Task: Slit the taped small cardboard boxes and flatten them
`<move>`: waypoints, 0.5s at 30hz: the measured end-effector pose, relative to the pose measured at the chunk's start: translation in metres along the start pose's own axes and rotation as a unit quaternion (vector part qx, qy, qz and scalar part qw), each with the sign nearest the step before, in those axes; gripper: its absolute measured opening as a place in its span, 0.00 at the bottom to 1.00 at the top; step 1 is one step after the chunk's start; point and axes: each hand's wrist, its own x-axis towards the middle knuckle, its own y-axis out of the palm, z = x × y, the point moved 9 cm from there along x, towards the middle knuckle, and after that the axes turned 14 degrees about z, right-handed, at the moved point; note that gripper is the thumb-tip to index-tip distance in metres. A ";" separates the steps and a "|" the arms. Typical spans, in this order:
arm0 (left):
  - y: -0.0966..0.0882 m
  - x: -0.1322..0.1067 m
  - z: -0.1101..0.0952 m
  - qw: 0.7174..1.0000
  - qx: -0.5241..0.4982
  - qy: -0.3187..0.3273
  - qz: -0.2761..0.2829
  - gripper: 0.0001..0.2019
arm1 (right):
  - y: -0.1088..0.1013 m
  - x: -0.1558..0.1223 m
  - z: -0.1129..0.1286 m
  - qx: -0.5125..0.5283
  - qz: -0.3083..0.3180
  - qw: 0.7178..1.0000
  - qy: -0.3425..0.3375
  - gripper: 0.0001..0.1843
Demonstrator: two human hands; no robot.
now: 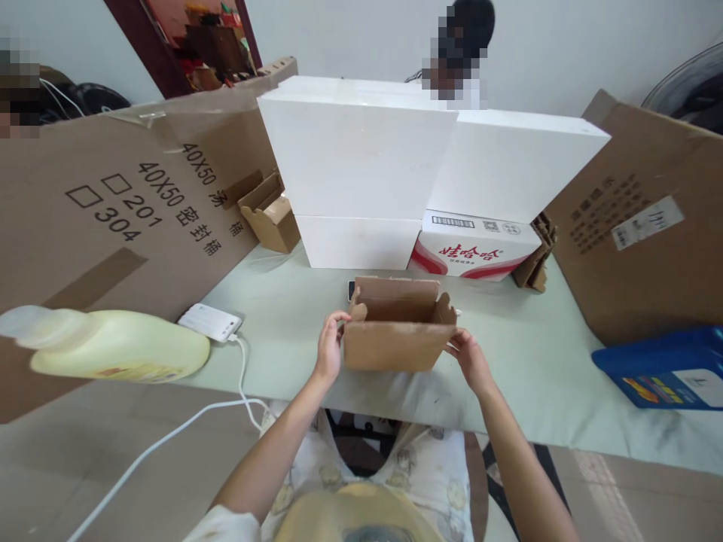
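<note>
A small open brown cardboard box (389, 342) stands on the pale table (525, 361) right in front of me, its flaps up. My left hand (329, 348) pinches the box's left side flap with thumb and fingers. My right hand (471, 360) grips the box's right side, fingers closed against the cardboard. A dark phone (351, 289) lies just behind the box, mostly hidden.
Stacked white boxes (361, 158) and a red-and-white printed carton (474, 252) stand behind. Large brown cartons flank both sides. A pale yellow bottle (118, 346) lies at the left beside a white power bank (210, 322) with cable. A blue box (666, 365) sits right. Another person sits behind the boxes.
</note>
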 end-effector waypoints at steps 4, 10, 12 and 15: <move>0.001 -0.012 -0.001 0.998 0.028 0.026 0.044 0.33 | -0.008 0.003 0.000 -0.024 -0.019 1.000 -0.001 0.31; 0.004 -0.028 -0.013 0.981 0.067 0.080 0.167 0.44 | 0.003 0.014 -0.009 -0.049 -0.008 0.999 -0.022 0.26; 0.001 -0.031 -0.016 0.973 0.078 0.092 0.197 0.46 | 0.005 0.018 -0.013 -0.045 -0.006 0.999 -0.031 0.34; -0.001 -0.031 -0.016 0.969 0.102 0.097 0.202 0.40 | 0.006 0.022 -0.015 -0.034 -0.005 0.999 -0.043 0.48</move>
